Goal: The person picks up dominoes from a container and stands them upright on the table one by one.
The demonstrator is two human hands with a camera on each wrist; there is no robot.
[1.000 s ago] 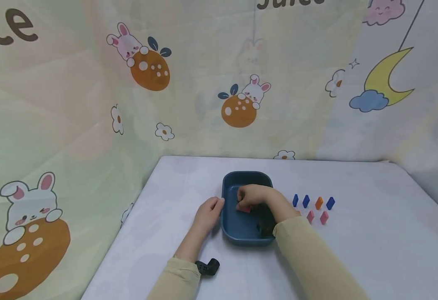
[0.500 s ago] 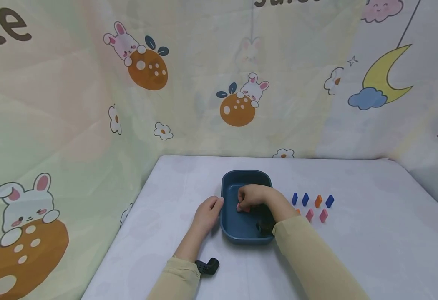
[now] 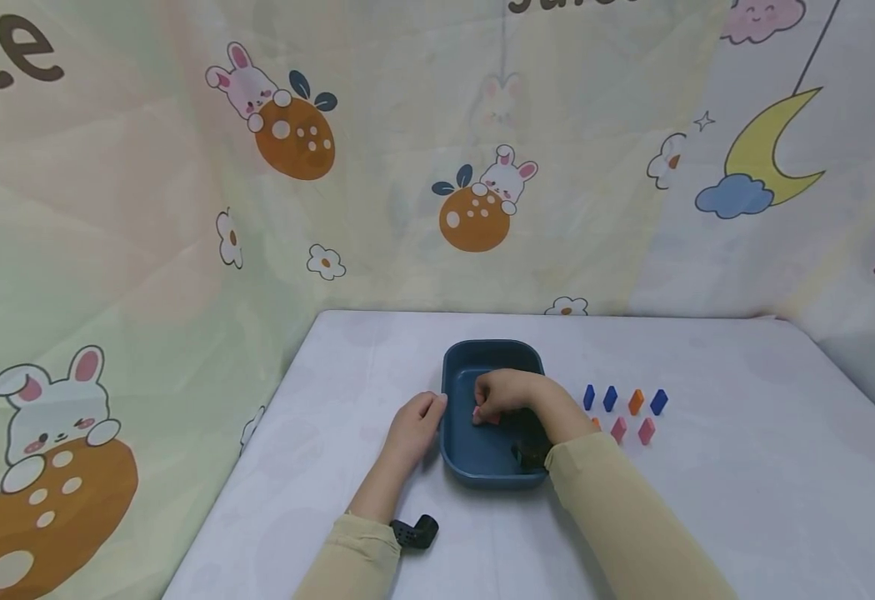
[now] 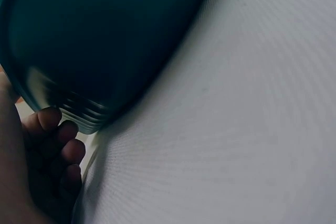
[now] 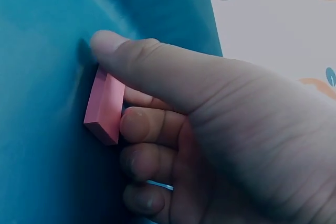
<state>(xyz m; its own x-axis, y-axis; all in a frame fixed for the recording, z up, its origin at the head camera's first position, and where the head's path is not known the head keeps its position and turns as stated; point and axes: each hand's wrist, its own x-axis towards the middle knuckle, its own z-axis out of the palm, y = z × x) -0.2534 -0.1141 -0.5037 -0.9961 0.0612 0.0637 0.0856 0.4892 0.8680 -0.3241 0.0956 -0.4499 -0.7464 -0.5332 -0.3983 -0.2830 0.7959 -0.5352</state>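
Within the dark blue tray [image 3: 475,462], my right hand [image 3: 512,392] holds a small pink block [image 5: 105,108] between thumb and index finger, low by the tray floor. Its other fingers curl beside the block in the right wrist view. At the tray's left side, my left hand [image 3: 417,421] grips the rim. The left wrist view has its curled fingertips [image 4: 50,119] against the ridged end of the tray wall, while the thumb is mostly out of sight. My right hand hides part of the tray floor in the head view.
Right of the tray, small blocks stand in two rows on the white tabletop [image 3: 752,467]: blue [image 3: 611,398] and orange [image 3: 636,402] behind, pink [image 3: 646,431] in front. An orange block [image 3: 596,423] is partly hidden by the right wrist. A printed curtain [image 3: 377,167] hangs behind.
The pink block has shifted slightly under my right fingertips. My left hand keeps its place at the rim, and the head view has moved a little.
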